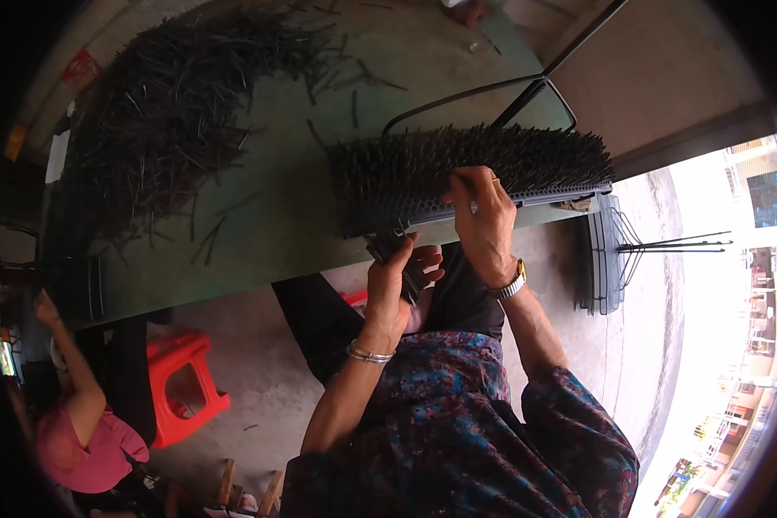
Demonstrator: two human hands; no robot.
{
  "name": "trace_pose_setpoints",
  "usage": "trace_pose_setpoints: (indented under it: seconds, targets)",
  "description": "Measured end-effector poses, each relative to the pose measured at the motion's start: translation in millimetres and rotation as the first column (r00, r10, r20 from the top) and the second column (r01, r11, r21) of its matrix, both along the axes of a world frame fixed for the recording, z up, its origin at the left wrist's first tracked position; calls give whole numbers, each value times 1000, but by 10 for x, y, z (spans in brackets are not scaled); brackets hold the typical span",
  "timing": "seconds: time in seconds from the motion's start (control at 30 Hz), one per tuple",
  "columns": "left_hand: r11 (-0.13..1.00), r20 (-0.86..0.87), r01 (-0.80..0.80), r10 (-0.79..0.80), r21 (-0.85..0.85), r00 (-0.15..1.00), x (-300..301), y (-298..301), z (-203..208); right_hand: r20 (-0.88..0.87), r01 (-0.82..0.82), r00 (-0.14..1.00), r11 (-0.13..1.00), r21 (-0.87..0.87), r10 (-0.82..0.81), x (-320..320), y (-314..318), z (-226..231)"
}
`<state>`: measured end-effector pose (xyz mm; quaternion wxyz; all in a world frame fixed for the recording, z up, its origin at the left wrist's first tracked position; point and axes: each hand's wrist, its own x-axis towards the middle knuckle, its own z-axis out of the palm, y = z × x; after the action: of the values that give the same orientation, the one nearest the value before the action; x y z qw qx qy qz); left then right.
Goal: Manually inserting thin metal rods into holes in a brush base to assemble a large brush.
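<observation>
head view: the perforated black panel (397, 210), crowded with upright black strips (544, 155), lies along your near edge of the green bench (276, 250). your right hand (488, 220) bends its fingers toward the thumb over the panel's near side; whether they pinch anything, i cannot tell. your left hand (392, 283) has its fingers curled around dark pieces (379, 249) by the panel's near left corner. a loose heap (168, 112) of black strips covers the bench's far left.
</observation>
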<state>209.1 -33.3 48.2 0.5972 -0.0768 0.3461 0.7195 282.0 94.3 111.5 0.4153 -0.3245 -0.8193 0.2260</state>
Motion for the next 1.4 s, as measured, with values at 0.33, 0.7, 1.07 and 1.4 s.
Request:
trace_pose_setpoints:
  seconds: [0.33,0.7,1.07,1.4]
  targets:
    - [999,36,24,-25,21,999,-18,-54,-21,105,33,994,998,60,-39,17,-5,27]
    - [998,-17,62,-62,28,998,3,-103,-62,152,-2,988,994,106,-14,11,89,21]
    - [998,-92,16,-11,56,996,30,-133,65,252,-50,967,997,50,36,-107,101,-111]
    - [999,-103,-14,17,31,995,80,-137,141,234,62,967,981,185,-105,-108,87,-83]
